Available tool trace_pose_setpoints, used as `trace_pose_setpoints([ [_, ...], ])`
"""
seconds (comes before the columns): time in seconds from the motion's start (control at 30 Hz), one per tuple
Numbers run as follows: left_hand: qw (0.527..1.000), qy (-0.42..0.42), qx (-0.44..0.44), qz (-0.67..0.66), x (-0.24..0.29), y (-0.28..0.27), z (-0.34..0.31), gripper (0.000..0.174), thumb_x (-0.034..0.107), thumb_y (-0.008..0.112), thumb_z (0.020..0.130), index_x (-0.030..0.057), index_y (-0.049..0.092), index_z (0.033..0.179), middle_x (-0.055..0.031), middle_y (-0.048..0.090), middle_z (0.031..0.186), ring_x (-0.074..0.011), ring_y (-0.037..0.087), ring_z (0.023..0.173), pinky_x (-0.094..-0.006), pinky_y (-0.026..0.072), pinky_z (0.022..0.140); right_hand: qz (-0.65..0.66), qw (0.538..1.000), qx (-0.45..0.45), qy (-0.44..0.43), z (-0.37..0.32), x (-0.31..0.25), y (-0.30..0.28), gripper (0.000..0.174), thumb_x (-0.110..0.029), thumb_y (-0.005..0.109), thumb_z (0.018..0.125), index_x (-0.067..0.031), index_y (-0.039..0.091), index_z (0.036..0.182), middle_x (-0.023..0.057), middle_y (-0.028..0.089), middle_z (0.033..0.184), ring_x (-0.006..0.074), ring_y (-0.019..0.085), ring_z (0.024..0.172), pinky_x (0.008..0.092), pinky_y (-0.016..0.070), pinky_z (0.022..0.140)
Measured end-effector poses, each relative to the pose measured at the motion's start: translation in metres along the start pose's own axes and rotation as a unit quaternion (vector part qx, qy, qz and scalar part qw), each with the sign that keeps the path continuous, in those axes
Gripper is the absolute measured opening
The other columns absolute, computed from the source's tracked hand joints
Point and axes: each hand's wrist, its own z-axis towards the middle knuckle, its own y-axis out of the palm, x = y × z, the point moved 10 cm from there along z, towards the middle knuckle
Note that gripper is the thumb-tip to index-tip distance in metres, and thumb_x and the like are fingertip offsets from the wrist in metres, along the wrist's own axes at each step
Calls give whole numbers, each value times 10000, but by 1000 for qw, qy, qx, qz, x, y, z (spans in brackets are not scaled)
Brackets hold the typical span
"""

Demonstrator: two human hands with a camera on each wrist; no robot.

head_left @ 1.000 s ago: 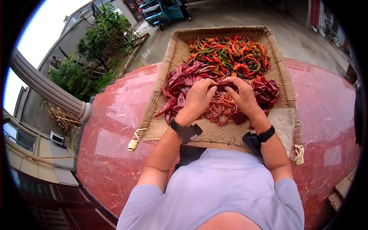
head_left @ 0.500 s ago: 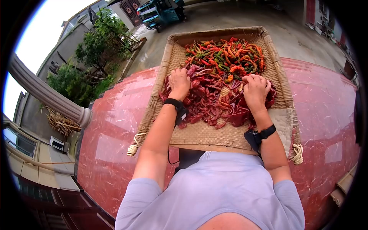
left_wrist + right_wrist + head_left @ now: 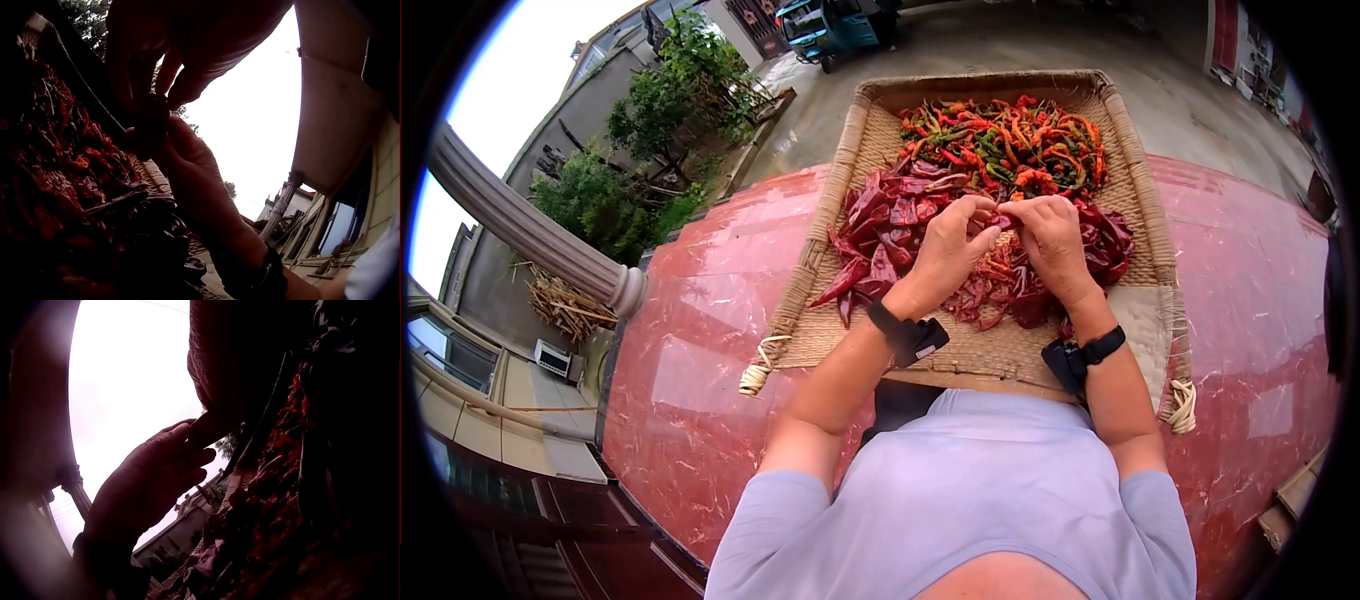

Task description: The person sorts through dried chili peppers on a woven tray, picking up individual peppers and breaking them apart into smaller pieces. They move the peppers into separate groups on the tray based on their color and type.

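Observation:
Both hands meet above the middle of a woven tray (image 3: pixel 1145 205). The left hand (image 3: pixel 948 250) and the right hand (image 3: pixel 1055 245) pinch a dark red dried pepper (image 3: pixel 1002 220) between their fingertips. In the dark left wrist view the pepper (image 3: pixel 153 112) shows between the two hands. Below and left lie whole dark red peppers (image 3: pixel 880 265), with more at the right beside the right hand. Small torn red pieces (image 3: pixel 980 300) lie under the hands. Thin red, orange and green chilies (image 3: pixel 1000 140) fill the tray's far part.
The tray stands over red marble floor (image 3: pixel 1240 300), its near edge by the person's body. A stone column (image 3: pixel 530 225), shrubs (image 3: pixel 650 130) and a bundle of sticks (image 3: pixel 570 305) are at the left. A blue three-wheeled vehicle (image 3: pixel 830 28) stands far back.
The hands were together at first, then apart over the left and right peppers. Now they are together again above the middle, pinching a pepper.

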Motion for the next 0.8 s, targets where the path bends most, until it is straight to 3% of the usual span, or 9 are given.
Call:
trace_pose_setpoints([
  [0.1, 982, 2, 37, 186, 2, -29, -4, 335, 76, 733, 899, 5, 630, 1210, -125, 683, 1085, -174, 665, 900, -304, 551, 792, -94, 993, 60, 40, 0, 6, -21, 366, 0, 663, 872, -170, 695, 1194, 29, 666, 1089, 250, 585, 1094, 455, 394, 1051],
  [0.13, 974, 27, 76, 211, -3, -46, -4, 353, 81, 735, 880, 11, 630, 1210, -143, 677, 1054, -242, 664, 908, -351, 547, 827, -127, 986, 75, 83, -2, 18, -25, 371, -8, 660, 874, -182, 700, 1200, 30, 652, 1117, 250, 574, 1118, 467, 369, 1086],
  [0.2, 916, 54, 119, 379, -10, -76, -5, 333, 102, 728, 846, 30, 634, 1158, -148, 630, 1060, -332, 620, 1002, -430, 525, 859, -187, 967, 104, 136, -7, 37, -35, 377, -28, 664, 874, -195, 699, 1210, 25, 641, 1148, 250, 557, 1154, 486, 340, 1115],
  [0.3, 845, -64, 126, 516, -54, -118, -9, 392, 107, 739, 795, 49, 632, 1167, -189, 607, 1119, -390, 578, 1102, -482, 511, 913, -224, 949, 78, 205, -20, 61, -26, 325, -55, 678, 872, -194, 718, 1164, 18, 642, 1161, 246, 528, 1206, 521, 293, 1136],
  [0.4, 811, -156, 40, 562, -99, -133, -14, 272, 158, 719, 840, 30, 667, 1074, -200, 620, 1123, -408, 571, 1108, -511, 495, 940, -233, 943, 1, 238, -33, 78, -6, 232, -127, 676, 891, -178, 736, 1109, 22, 644, 1186, 251, 509, 1236, 541, 256, 1153],
  [0.5, 814, -166, 30, 556, -111, -133, -18, 233, 190, 708, 864, 26, 680, 1027, -207, 626, 1123, -417, 564, 1118, -524, 490, 938, -241, 938, -42, 247, -35, 79, 3, 224, -178, 668, 903, -166, 730, 1117, 28, 647, 1192, 262, 496, 1254, 556, 243, 1158],
  [0.6, 810, -120, 88, 567, -89, -134, -20, 210, 188, 688, 890, 31, 659, 1027, -181, 645, 1074, -405, 585, 1071, -524, 487, 926, -227, 947, 51, 220, -28, 68, -13, 226, -168, 666, 908, -156, 719, 1127, 43, 651, 1180, 263, 489, 1264, 532, 257, 1155],
  [0.7, 836, -29, 156, 525, -40, -123, -17, 200, 198, 671, 923, 28, 625, 1019, -156, 670, 989, -396, 627, 984, -512, 506, 863, -152, 965, 120, 175, -15, 49, -30, 232, -128, 664, 917, -130, 701, 1146, 68, 652, 1170, 272, 532, 1217, 471, 357, 1110],
  [0.8, 900, 11, 150, 410, 2, -98, -16, 208, 206, 661, 945, 19, 589, 1002, -154, 684, 935, -407, 653, 911, -510, 517, 793, 32, 985, 107, 130, -2, 29, -28, 243, -79, 663, 918, -103, 686, 1159, 87, 649, 1170, 287, 582, 1151, 409, 463, 1013],
])
